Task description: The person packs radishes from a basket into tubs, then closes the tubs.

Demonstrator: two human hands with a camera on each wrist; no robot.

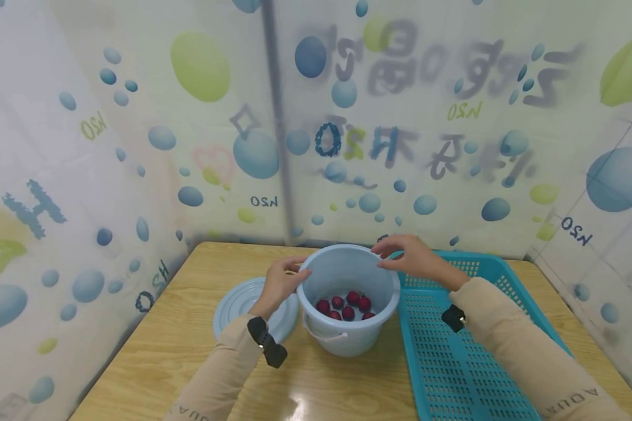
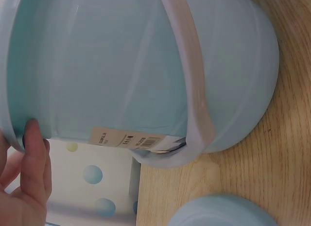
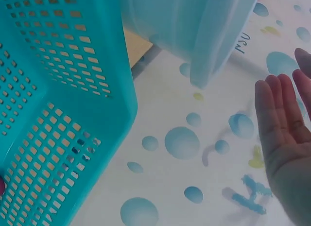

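Observation:
A light blue bucket (image 1: 350, 345) stands upright on the table with several dark red, round, plum-like fruits (image 1: 364, 304) at its bottom. My left hand (image 1: 280, 285) pinches the left side of its rim; in the left wrist view, fingers (image 2: 35, 158) lie against the outer wall below the rim. Over the far right of the rim is my right hand (image 1: 413, 257), its fingers extended and slightly bent. The right wrist view shows that hand holding nothing, apart from the bucket. A pale carrying handle (image 2: 194, 85) hangs down the bucket's side.
A light blue lid (image 1: 232, 307) lies on the table (image 1: 153, 351) left of the bucket. To the right, a teal perforated basket (image 1: 416, 362) sits under my right forearm; one red round thing (image 3: 1, 186) shows inside it. Patterned curtains (image 1: 316, 175) surround the table's back and sides.

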